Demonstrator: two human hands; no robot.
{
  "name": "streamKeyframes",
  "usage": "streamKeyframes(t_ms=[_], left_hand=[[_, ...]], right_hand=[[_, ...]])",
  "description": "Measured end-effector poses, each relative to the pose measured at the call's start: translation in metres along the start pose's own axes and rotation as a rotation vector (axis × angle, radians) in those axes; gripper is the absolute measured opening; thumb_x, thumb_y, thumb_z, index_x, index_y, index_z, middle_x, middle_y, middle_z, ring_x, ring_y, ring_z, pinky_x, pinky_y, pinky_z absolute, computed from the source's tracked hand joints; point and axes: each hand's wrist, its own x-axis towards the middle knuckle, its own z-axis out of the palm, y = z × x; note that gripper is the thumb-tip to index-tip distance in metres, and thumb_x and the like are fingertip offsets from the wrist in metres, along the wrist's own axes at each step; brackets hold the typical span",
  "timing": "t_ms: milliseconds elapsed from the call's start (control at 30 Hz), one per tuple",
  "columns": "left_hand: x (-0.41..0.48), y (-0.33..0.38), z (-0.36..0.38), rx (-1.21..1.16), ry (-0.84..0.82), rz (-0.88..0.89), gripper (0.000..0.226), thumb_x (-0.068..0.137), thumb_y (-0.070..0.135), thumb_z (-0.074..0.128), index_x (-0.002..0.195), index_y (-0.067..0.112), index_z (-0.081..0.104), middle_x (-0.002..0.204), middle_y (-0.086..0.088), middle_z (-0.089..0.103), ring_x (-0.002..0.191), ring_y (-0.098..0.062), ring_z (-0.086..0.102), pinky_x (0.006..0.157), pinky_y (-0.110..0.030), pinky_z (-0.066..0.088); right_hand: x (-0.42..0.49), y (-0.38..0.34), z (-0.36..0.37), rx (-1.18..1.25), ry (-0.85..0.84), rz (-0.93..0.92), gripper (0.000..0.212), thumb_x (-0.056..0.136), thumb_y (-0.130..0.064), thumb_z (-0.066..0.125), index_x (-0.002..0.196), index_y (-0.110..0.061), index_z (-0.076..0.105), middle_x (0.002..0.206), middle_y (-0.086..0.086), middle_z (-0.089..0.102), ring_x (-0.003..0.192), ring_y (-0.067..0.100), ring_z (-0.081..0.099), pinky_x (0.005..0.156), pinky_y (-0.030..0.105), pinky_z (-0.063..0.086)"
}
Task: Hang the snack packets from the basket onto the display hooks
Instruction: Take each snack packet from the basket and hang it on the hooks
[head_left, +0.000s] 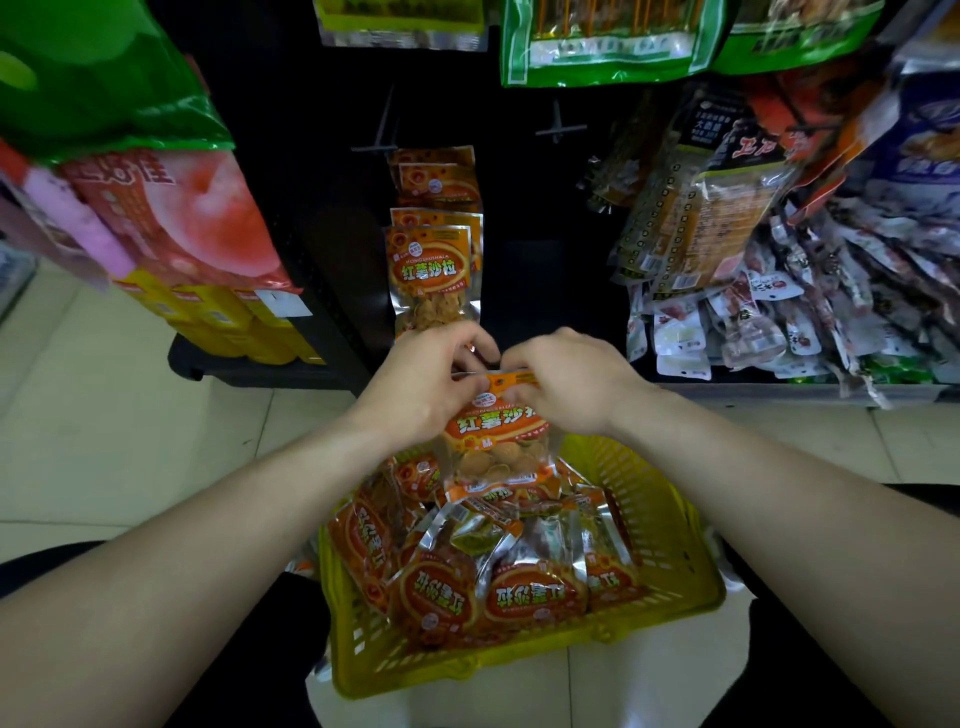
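An orange snack packet (497, 441) hangs upright between both hands, above the yellow basket (675, 545). My left hand (431, 379) pinches its top left corner and my right hand (566, 379) pinches its top right corner. Several matching orange packets (530, 592) lie heaped in the basket. Straight ahead, more of the same packets (431, 270) hang in a column on the dark display panel. A bare display hook (382, 132) juts out above that column and another bare hook (558, 124) sits to its right.
Large red and green bags (156, 208) hang close at the left. At the right, a shelf (779, 389) holds a heap of small packets (805, 312) under hanging bags. Green bags (602, 41) hang overhead. Pale tiled floor (104, 415) lies around the basket.
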Motion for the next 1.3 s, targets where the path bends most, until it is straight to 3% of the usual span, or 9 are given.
streamKeyframes(t_ms=[200, 367, 533, 700, 867, 1067, 1300], left_hand=[[-0.013, -0.019, -0.028, 0.098, 0.009, -0.088, 0.022, 0.084, 0.025, 0.076, 0.100, 0.034, 0.064, 0.087, 0.014, 0.070, 0.079, -0.002, 0.067, 0.073, -0.028, 0.056], [-0.041, -0.067, -0.056, 0.117, 0.086, -0.310, 0.028, 0.085, 0.030, 0.076, 0.111, 0.025, 0.065, 0.094, 0.011, 0.066, 0.080, -0.003, 0.064, 0.069, -0.017, 0.049], [-0.058, -0.101, -0.054, 0.112, 0.040, -0.412, 0.025, 0.086, 0.028, 0.075, 0.109, 0.021, 0.069, 0.098, 0.003, 0.071, 0.092, -0.013, 0.067, 0.088, -0.033, 0.054], [-0.026, -0.120, -0.031, 0.093, 0.050, -0.443, 0.028, 0.088, 0.031, 0.071, 0.115, 0.024, 0.067, 0.101, 0.005, 0.067, 0.090, -0.010, 0.062, 0.079, -0.020, 0.043], [0.019, -0.146, 0.012, 0.051, -0.017, -0.517, 0.046, 0.092, 0.031, 0.064, 0.137, 0.029, 0.054, 0.128, 0.000, 0.064, 0.109, -0.018, 0.062, 0.090, -0.026, 0.048], [0.067, -0.179, 0.049, -0.022, -0.072, -0.576, 0.064, 0.094, 0.032, 0.061, 0.152, 0.035, 0.033, 0.149, -0.001, 0.047, 0.121, -0.024, 0.057, 0.100, -0.039, 0.049], [0.099, -0.203, 0.073, 0.066, -0.090, -0.611, 0.071, 0.095, 0.039, 0.057, 0.154, 0.043, 0.020, 0.155, -0.003, 0.040, 0.134, -0.027, 0.046, 0.111, -0.042, 0.040]], right_hand=[[0.012, -0.020, -0.001, -0.087, 0.073, 0.003, 0.011, 0.094, -0.042, 0.059, 0.103, -0.037, 0.063, 0.091, -0.003, 0.067, 0.094, 0.026, 0.064, 0.065, 0.034, 0.041], [0.031, -0.025, -0.036, -0.139, 0.210, 0.088, 0.019, 0.092, -0.043, 0.058, 0.111, -0.040, 0.062, 0.103, 0.001, 0.068, 0.104, 0.031, 0.063, 0.070, 0.036, 0.042], [0.073, -0.030, -0.055, -0.126, 0.301, 0.135, 0.027, 0.094, -0.041, 0.059, 0.120, -0.037, 0.063, 0.119, 0.004, 0.067, 0.113, 0.032, 0.059, 0.081, 0.038, 0.047], [0.131, -0.026, -0.026, -0.110, 0.306, 0.186, 0.033, 0.096, -0.038, 0.058, 0.128, -0.031, 0.060, 0.122, 0.004, 0.065, 0.107, 0.026, 0.063, 0.074, 0.031, 0.044], [0.182, -0.004, 0.022, -0.049, 0.263, 0.236, 0.031, 0.095, -0.035, 0.061, 0.125, -0.031, 0.061, 0.116, 0.004, 0.067, 0.098, 0.023, 0.066, 0.069, 0.029, 0.047], [0.227, 0.021, 0.064, 0.133, 0.135, 0.191, 0.032, 0.094, -0.030, 0.062, 0.126, -0.026, 0.062, 0.120, 0.006, 0.066, 0.101, 0.025, 0.065, 0.082, 0.036, 0.056], [0.258, 0.027, 0.073, 0.052, 0.173, 0.134, 0.050, 0.088, -0.040, 0.067, 0.135, -0.032, 0.053, 0.122, 0.006, 0.065, 0.112, 0.030, 0.060, 0.086, 0.043, 0.054]])
